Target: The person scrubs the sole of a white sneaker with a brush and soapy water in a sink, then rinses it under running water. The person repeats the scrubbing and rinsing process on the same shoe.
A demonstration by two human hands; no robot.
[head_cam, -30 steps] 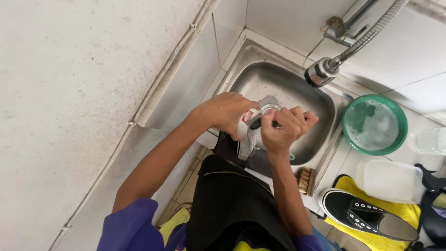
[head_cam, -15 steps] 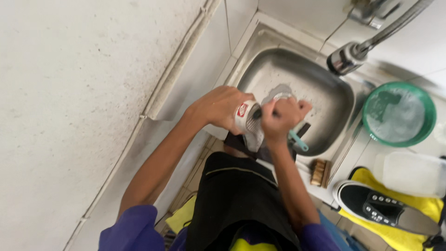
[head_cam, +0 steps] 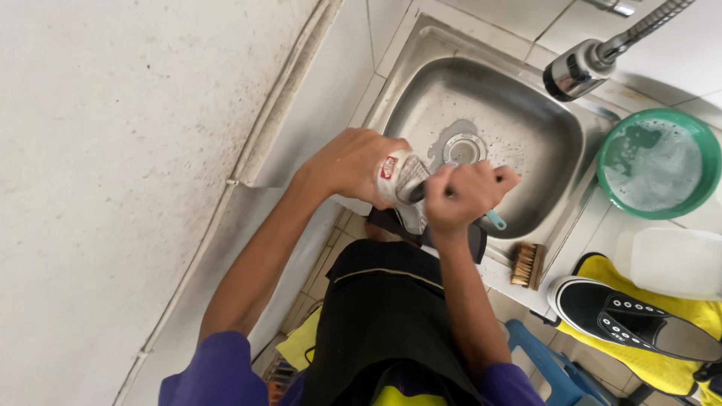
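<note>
I see my left hand wrapped around a white sneaker at the near edge of the steel sink, while my right hand is fisted on a teal-handled brush against it.

My left hand grips a shoe over the sink (steel, wet); my right hand works a teal-handled brush.
</note>
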